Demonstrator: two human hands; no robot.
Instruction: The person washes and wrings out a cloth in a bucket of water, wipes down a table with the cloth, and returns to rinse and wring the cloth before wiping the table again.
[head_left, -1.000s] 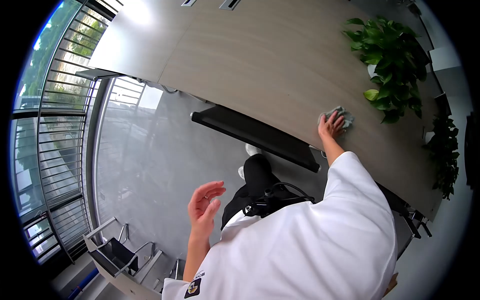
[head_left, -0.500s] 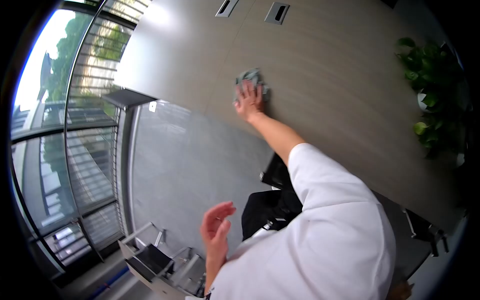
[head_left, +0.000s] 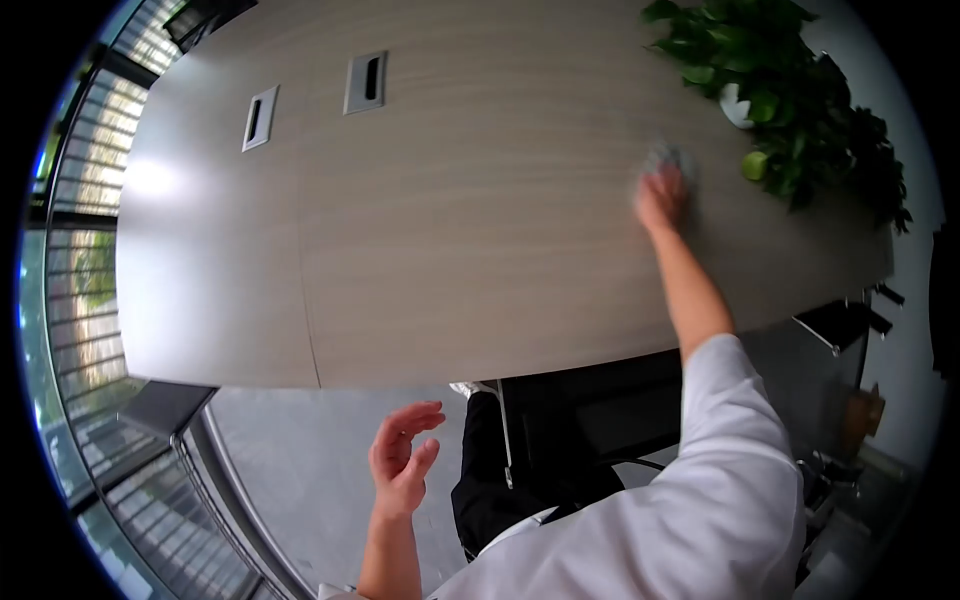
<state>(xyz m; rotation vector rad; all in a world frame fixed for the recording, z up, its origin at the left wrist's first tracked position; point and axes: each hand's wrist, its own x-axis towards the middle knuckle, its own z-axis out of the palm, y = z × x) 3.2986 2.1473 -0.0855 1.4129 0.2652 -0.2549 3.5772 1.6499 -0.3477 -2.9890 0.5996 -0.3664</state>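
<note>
My right hand presses a crumpled grey-green cloth against the tabletop, toward its right end and close to the plants. Motion blurs both the hand and the cloth, and the palm hides part of the cloth. My left hand hangs in the air in front of the table's near edge, holding nothing. Its fingers are loosely curved, with the thumb apart from them. The table has a light wood-grain surface with a thin seam left of centre.
Leafy green plants with a white pot stand at the table's right end. Two socket plates are set into the tabletop. A black chair is tucked at the near edge; another chair stands at left, by the windows.
My right hand and the cloth have moved right along the tabletop, nearer the plants. My view has turned, showing more of the table. The left hand keeps its curved pose.
</note>
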